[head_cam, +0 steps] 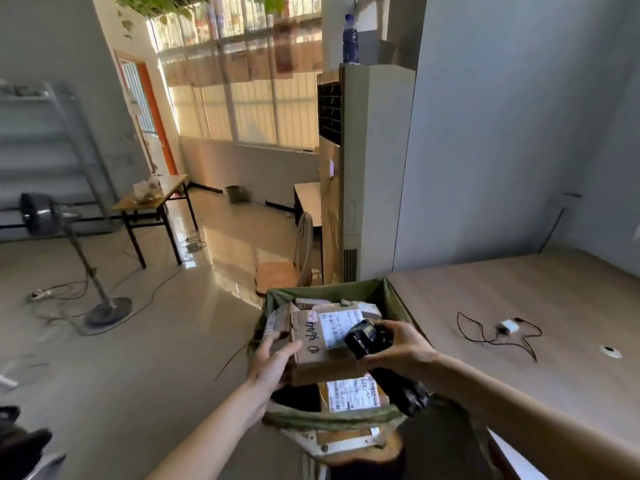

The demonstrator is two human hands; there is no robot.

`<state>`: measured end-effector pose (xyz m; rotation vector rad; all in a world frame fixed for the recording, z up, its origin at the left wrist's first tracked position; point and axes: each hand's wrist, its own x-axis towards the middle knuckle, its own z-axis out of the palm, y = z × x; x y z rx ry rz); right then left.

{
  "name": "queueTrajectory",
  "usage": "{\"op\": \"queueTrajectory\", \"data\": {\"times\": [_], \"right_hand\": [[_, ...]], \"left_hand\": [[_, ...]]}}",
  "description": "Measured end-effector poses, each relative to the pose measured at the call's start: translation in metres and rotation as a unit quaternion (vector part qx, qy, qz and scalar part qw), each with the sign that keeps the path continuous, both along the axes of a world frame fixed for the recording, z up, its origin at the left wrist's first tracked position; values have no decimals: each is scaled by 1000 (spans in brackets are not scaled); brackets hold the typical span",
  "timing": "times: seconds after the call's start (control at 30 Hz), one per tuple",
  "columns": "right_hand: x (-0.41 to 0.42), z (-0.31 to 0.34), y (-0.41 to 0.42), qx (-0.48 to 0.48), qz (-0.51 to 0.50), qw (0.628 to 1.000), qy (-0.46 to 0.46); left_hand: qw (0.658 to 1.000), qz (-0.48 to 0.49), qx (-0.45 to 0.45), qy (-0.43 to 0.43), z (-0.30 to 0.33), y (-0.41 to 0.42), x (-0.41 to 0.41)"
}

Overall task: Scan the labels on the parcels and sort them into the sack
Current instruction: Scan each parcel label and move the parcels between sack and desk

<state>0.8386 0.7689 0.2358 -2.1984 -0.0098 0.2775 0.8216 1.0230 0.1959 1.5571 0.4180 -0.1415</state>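
Note:
A green sack (pixel 332 418) stands open beside the table, with several cardboard parcels in it. My left hand (pixel 273 358) grips the left side of a brown parcel (pixel 315 355) with a white label and black handwriting, held over the sack. My right hand (pixel 398 348) grips a black handheld scanner (pixel 362 337) just above that parcel's label. Lower in the sack lies another labelled parcel (pixel 351 393). Further parcels (pixel 322 303) sit at the sack's far side.
A wooden table (pixel 519 299) to the right carries a white charger with a black cable (pixel 505 329). A wooden chair (pixel 287 268) and a tall air conditioner (pixel 363 174) stand behind the sack. A fan stand (pixel 100 292) and cables lie on the floor to the left.

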Motion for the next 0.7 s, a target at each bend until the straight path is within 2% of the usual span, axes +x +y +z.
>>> {"op": "queueTrajectory", "data": {"times": [0.17,0.33,0.7], "right_hand": [[69,-65,39,-1,35,999,40],[104,-121,70,-26,62,995,68],[126,-170,80,-126,81,984,92]], "left_hand": [[998,50,15,24,-48,29,45],[996,67,34,56,-96,51,75],[989,27,30,142,-163,68,103]]}}
